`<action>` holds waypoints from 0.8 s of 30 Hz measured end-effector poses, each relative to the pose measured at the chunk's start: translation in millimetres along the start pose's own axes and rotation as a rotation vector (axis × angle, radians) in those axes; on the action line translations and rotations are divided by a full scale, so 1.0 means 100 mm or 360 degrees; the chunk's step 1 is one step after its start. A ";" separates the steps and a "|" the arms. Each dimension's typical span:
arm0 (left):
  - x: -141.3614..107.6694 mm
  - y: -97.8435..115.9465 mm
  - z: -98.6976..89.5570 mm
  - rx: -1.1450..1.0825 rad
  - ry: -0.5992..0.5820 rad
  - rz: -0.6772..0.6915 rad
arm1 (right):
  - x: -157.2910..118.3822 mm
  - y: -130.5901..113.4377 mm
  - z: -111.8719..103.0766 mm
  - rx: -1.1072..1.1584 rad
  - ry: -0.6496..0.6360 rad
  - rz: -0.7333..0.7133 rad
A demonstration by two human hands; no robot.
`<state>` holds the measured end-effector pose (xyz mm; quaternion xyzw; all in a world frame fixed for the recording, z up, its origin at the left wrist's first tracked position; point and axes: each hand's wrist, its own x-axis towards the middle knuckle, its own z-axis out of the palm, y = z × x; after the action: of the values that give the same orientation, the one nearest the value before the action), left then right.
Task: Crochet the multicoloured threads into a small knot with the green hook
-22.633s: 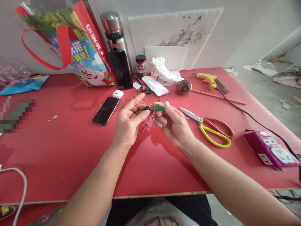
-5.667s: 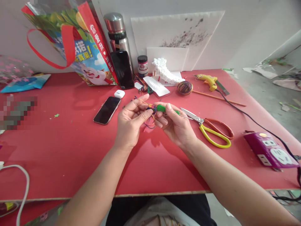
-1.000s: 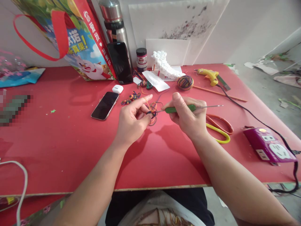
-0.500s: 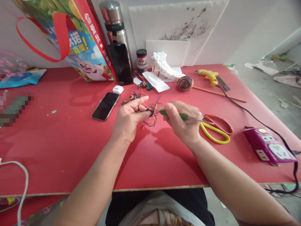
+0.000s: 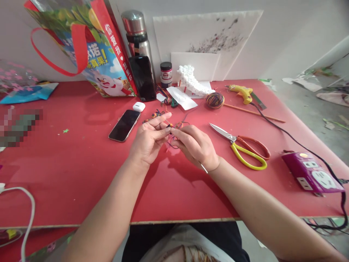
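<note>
My left hand (image 5: 145, 142) pinches a small dark multicoloured crochet piece (image 5: 170, 126) between thumb and fingers, with a strand of yarn running to its raised index finger. Against the same piece, the fingertips of my right hand (image 5: 198, 145) are closed. A crochet hook (image 5: 203, 168) is tucked in the right palm; only its metal shaft shows below the hand, and its green handle is hidden. Loose yarn strands (image 5: 178, 125) curl around the fingertips. Behind the left hand lies a chain of crocheted yarn (image 5: 156, 114). The multicoloured yarn ball (image 5: 215, 100) sits farther back.
To the right lie scissors (image 5: 247, 151), a purple power strip (image 5: 312, 173) and a yellow glue gun (image 5: 241, 93) with its cord. A phone (image 5: 124, 125) and white earbud case (image 5: 139, 106) are at left. Behind stand a gift bag (image 5: 109, 78), a steel flask (image 5: 136, 27) and a white folded-paper model (image 5: 192, 80).
My right hand has moved left and turned, bringing its fingertips to the crochet piece. The hook has swung away from the piece into the palm. The scissor blades are now uncovered.
</note>
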<state>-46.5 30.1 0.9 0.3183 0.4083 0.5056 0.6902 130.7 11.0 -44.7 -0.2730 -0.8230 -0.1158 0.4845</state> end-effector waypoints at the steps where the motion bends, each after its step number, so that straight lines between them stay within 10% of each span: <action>1: -0.01 -0.01 0.02 0.0050 0.0028 0.0107 | 0.01 -0.01 0.01 -0.0039 -0.0003 0.0012; 9: -0.11 -0.04 0.08 0.0640 -0.0003 0.0623 | 0.08 -0.14 -0.07 -0.0022 0.0038 0.0158; 24: -0.09 -0.03 0.01 0.1021 -0.0161 0.0862 | 0.23 -0.18 -0.30 0.0540 0.0185 0.0583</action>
<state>-46.2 20.6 1.1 0.6372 0.4121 0.4999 0.4174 134.2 -9.4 -8.6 -0.3252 -0.7381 0.0983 0.5829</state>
